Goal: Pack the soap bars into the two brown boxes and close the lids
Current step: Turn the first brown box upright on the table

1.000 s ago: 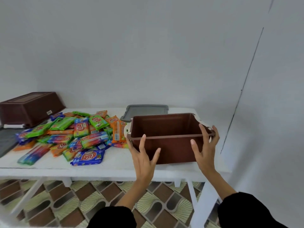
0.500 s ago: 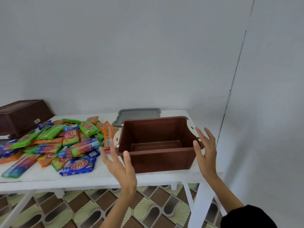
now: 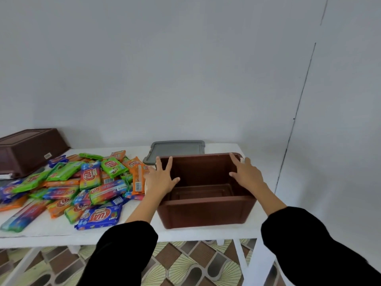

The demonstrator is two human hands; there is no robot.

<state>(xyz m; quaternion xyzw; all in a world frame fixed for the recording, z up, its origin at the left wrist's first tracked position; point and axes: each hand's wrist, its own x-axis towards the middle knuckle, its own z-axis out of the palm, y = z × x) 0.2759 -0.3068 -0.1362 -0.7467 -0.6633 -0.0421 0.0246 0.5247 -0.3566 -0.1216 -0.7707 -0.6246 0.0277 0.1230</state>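
Your black sleeves [image 3: 123,244] come in from the bottom edge, over the patterned floor tiles [image 3: 185,265]. Open brown box [image 3: 206,211] sits upright at the near right end of the white surface [image 3: 51,232], nothing inside it. Your left hand [image 3: 160,178] is on its left rim, fingers spread wide, thumb hanging inside the box. Your right hand [image 3: 246,174] is on the right rim, also spread, flat against the wall. Neither is closed on anything; can't tell if they press the box.

Soap bars [image 3: 78,186] are piled loose just left of the box, wrappers green, orange and blue. Readable brand: "KUAT" on the nearest blue bar [image 3: 100,216]; a barcode shows on an orange one. Other print is too small.

Grey lid [image 3: 177,150] lies flat behind the box. Second brown box [image 3: 31,149] sits upside down at far left with a small white label, unreadable.
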